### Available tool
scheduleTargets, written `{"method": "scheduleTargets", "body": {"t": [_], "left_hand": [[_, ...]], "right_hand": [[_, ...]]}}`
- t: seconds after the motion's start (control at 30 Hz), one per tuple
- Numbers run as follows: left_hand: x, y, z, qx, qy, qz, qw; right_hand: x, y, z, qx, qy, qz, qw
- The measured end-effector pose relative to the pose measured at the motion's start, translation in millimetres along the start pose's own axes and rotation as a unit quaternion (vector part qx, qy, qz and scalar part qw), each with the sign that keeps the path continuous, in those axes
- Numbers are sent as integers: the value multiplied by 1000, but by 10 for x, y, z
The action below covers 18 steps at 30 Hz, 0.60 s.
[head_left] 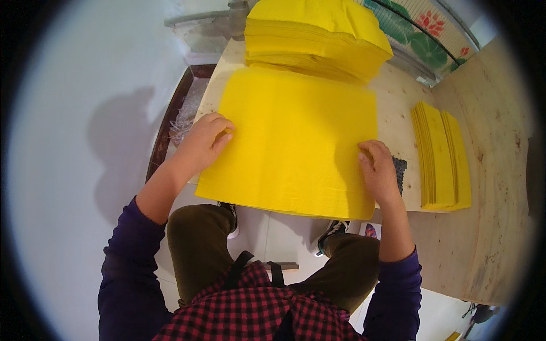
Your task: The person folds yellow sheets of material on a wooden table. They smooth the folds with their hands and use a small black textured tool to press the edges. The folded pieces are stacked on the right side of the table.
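Observation:
A wide yellow cloth-like sheet (290, 142) lies flat in front of me, its near edge hanging slightly past the table's front edge. At its left edge is my left hand (206, 139), fingers loosely curled and thumb apart from them, with nothing seen between. My right hand (378, 170) rests by the right edge in a similar curled pose, thumb and fingers separated. Whether the sheet is one layer or several is hard to make out. Just behind it stands a tall stack of yellow cloths (313, 42), folded or layered.
Two narrow bundles of folded yellow cloth (441, 156) lie on the wooden table (401, 108) at the right. A dark textured object (400, 170) sits partly hidden beside my right hand. A wooden panel (483, 165) rises at the right; a white wall (74, 74) stands left.

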State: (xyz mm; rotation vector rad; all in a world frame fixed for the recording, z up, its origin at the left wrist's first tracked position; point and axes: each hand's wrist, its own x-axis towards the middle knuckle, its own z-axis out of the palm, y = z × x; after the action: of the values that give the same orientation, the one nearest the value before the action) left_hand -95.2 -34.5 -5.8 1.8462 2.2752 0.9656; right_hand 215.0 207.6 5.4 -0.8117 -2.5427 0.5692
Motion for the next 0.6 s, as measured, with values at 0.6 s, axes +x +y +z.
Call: {"method": "scheduleTargets", "body": {"t": [0.6], "left_hand": [[-111, 56, -62, -3, 12, 14, 1000]], "right_hand": [[-97, -103, -60, 3, -8, -6, 1000]]}}
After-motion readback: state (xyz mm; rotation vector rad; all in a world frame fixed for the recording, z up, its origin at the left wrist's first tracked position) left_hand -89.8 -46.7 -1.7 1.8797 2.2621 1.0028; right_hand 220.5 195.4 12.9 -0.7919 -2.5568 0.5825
